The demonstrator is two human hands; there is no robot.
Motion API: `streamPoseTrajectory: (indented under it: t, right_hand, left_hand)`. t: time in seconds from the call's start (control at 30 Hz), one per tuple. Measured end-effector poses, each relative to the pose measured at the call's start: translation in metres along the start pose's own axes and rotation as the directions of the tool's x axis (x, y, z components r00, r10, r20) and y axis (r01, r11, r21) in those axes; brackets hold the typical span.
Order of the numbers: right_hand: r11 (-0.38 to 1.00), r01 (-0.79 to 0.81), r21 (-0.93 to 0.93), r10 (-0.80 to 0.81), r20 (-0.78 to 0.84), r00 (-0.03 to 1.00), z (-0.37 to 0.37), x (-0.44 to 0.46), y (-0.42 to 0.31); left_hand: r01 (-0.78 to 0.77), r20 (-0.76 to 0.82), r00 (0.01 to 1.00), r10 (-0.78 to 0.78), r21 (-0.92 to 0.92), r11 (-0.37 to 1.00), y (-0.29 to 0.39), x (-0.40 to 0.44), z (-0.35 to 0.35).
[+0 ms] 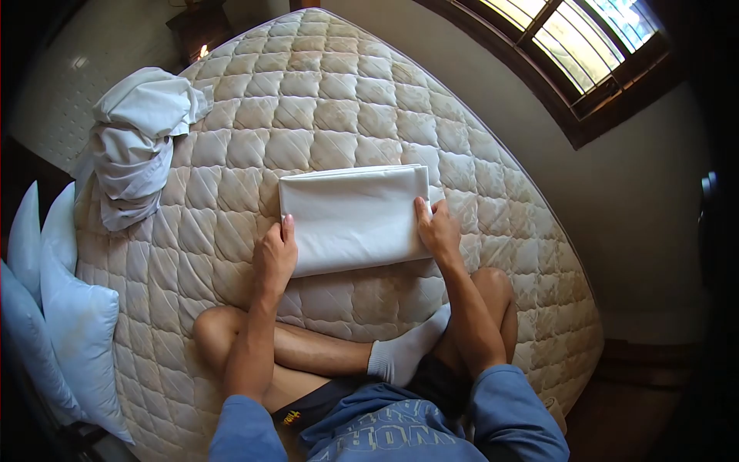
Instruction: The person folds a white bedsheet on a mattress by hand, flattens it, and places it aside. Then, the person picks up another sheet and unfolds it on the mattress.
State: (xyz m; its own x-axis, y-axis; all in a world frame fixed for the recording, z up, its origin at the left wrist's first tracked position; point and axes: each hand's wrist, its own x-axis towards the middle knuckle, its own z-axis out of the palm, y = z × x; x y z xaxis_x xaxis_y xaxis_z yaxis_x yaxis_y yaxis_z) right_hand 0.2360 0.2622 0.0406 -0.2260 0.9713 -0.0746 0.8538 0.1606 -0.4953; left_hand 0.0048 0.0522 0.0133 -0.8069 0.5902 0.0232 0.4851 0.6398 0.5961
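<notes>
A white cloth (354, 219), folded into a flat rectangle with several layers at its far edge, rests on the quilted mattress (308, 115) in front of my crossed legs. My left hand (275, 250) grips its left edge, thumb on top and fingers curled at the side. On the right edge, my right hand (439, 227) pinches the cloth with the thumb on top and the other fingers partly hidden around the side.
A crumpled white cloth (138, 146) lies at the mattress's left edge. Light blue pillows (77, 323) are at the lower left. Beyond the right side stands a wall with a barred window (577, 46). A dark wooden stand (198, 31) is at the far left corner.
</notes>
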Motion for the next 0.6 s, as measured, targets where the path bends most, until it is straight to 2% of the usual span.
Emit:
streamPoseTrajectory:
  t: [0.1, 0.17, 0.2, 0.23, 0.3, 0.33, 0.4, 0.6]
  right_hand:
    - [0.996, -0.007, -0.086, 0.005, -0.025, 1.0, -0.001, -0.001, -0.018]
    - [0.94, 0.34, -0.037, -0.341, -0.188, 0.921, 0.006, 0.0, -0.026]
    - [0.866, 0.499, -0.03, -0.487, -0.276, 0.829, 0.01, 0.0, -0.03]
    - [0.767, 0.64, -0.041, -0.609, -0.361, 0.706, 0.015, 0.0, -0.034]
    - [0.618, 0.786, 0.032, -0.756, -0.249, 0.605, 0.032, -0.012, -0.047]
    - [0.5, 0.864, 0.049, -0.843, -0.199, 0.5, 0.041, -0.012, -0.053]
    - [0.53, 0.848, 0.018, -0.846, -0.062, 0.53, 0.058, -0.018, -0.059]
    - [0.591, 0.795, -0.14, -0.802, 0.006, 0.597, 0.074, -0.007, -0.049]
  left_hand:
    - [0.052, 0.006, 0.999, -0.052, 0.064, 0.997, 0.017, 0.002, -0.013]
    - [0.091, 0.031, 0.995, -0.094, 0.08, 0.993, 0.035, 0.004, -0.017]
    - [-0.156, -0.17, 0.969, 0.178, 0.134, 0.979, 0.035, 0.008, -0.007]
    - [-0.375, -0.34, 0.833, 0.437, 0.232, 0.897, 0.038, 0.01, 0.004]
    - [-0.611, -0.191, 0.751, 0.632, 0.161, 0.775, 0.051, 0.01, 0.025]
    - [-0.611, -0.19, 0.752, 0.631, 0.156, 0.776, 0.056, 0.008, 0.034]
    - [-0.648, -0.025, 0.752, 0.659, 0.155, 0.746, 0.064, 0.006, 0.046]
    - [-0.601, 0.09, 0.797, 0.597, 0.218, 0.769, 0.041, 0.011, 0.049]
